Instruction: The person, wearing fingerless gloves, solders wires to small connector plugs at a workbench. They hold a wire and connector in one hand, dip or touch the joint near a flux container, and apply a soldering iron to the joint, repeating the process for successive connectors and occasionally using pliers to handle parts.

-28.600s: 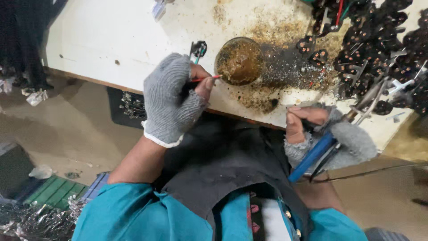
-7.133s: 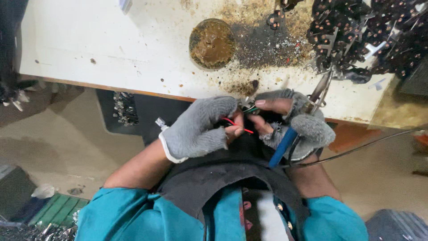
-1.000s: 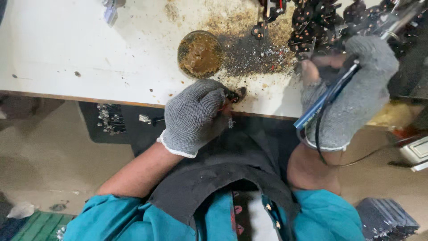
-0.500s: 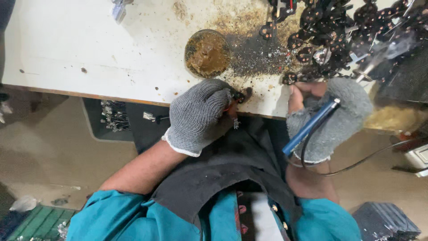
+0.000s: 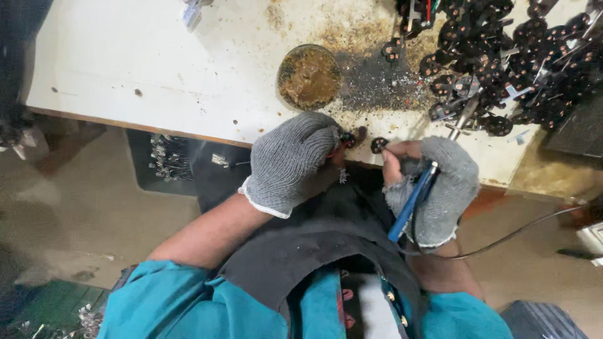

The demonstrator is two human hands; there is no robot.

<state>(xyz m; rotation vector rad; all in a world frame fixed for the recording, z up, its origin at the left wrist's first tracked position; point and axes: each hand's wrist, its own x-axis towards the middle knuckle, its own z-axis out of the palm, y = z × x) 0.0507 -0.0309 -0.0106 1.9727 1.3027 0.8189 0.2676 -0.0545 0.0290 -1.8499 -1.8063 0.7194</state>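
Small black round component pinched in right gloved hand alongside blue-handled soldering iron; left gloved hand clamps another black part at white table's edge, steadying.

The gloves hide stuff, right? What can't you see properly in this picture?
- Head view: the small dark part at the left hand is mostly covered by the glove, so its shape is unclear.
- Soldering iron in the right hand: its tip hides behind the fingers.
- Pile of black parts: cut off by the top edge, too tangled to count.
- Round tin: its brown contents are too murky to identify.
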